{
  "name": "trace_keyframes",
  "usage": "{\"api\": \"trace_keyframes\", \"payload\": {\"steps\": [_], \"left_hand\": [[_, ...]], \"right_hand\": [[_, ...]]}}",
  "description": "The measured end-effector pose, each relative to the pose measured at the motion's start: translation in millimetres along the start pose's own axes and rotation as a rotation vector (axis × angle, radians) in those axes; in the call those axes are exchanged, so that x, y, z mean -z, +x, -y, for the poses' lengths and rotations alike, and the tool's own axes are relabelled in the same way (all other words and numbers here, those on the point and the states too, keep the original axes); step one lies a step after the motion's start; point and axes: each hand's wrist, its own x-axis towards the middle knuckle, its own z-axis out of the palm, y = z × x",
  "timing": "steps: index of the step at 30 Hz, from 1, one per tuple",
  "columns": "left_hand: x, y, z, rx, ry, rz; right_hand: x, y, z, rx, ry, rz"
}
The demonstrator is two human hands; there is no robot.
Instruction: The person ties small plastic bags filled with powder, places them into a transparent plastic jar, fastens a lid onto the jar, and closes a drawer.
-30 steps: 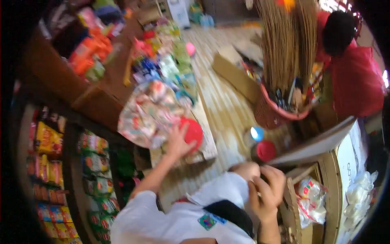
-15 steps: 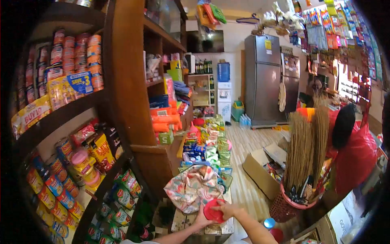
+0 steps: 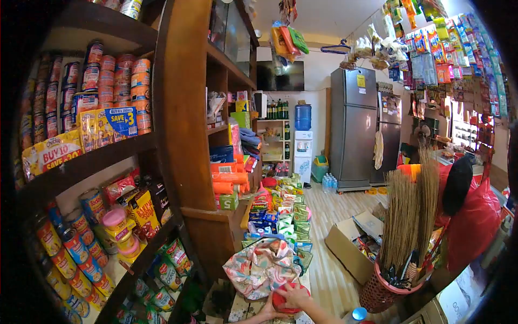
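Note:
At the bottom middle, a round red plastic container (image 3: 292, 306) is held over the end of a low bench (image 3: 240, 312). My left hand (image 3: 268, 311) grips its left side, thumb and fingers around the edge. Across its top lies my right hand (image 3: 295, 297), fingers stretched out and touching it. Whether the container has a lid on is hidden by that hand. Just beyond both hands rests a crumpled floral cloth bag (image 3: 259, 267), white with pink and green print.
Rows of packets (image 3: 294, 216) line the bench beyond the bag. On the left stands a shelf of cans (image 3: 70, 245). To the right are an open cardboard box (image 3: 345, 243), a red basket (image 3: 377, 291) of stick brooms and a blue-topped item (image 3: 359, 314). A refrigerator (image 3: 353, 129) stands behind.
The view has tilted up, so hands and bench sit lower in frame. My right hand has moved from pointing fingers at the red container's top to spreading over it. My left hand still grips it.

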Motion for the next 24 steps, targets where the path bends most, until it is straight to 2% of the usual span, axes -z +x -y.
{"api": "trace_keyframes", "payload": {"steps": [3,6,10,14,16,17,19,21,22,24], "left_hand": [[-6.3,3.1,4.2,0.032,0.000,0.005],[-12.0,7.7,10.4,0.045,0.003,0.002],[-17.5,12.2,19.2,0.068,0.009,-0.011],[-20.0,4.0,24.6,0.096,0.044,-0.004],[-24.4,0.9,29.4,0.112,0.059,0.011],[-27.2,-2.4,32.4,0.142,0.026,0.019],[-39.6,-3.2,48.7,0.280,-0.496,-0.068],[-23.1,-8.9,14.6,0.220,-0.239,-0.009],[-15.8,1.2,-19.4,0.346,-0.483,-0.006],[-20.6,-5.3,25.7,0.401,-0.703,-0.006]], "right_hand": [[-13.2,-2.4,-9.6,0.145,-0.110,-0.006],[-27.8,-8.3,-15.3,0.138,-0.040,-0.214],[-29.9,-8.2,-2.9,0.026,0.020,-0.337],[-33.0,-2.3,5.3,-0.070,0.039,-0.325],[-34.1,-0.2,6.1,-0.085,0.070,-0.392],[-39.4,-1.6,8.0,-0.101,0.094,-0.411],[-41.7,-1.5,10.5,-0.112,0.150,-0.540],[-29.1,-6.4,15.8,-0.161,0.146,-0.460],[-25.7,-6.7,16.6,-0.191,0.152,-0.378],[-24.4,-7.8,17.7,-0.221,0.165,-0.269]]}}
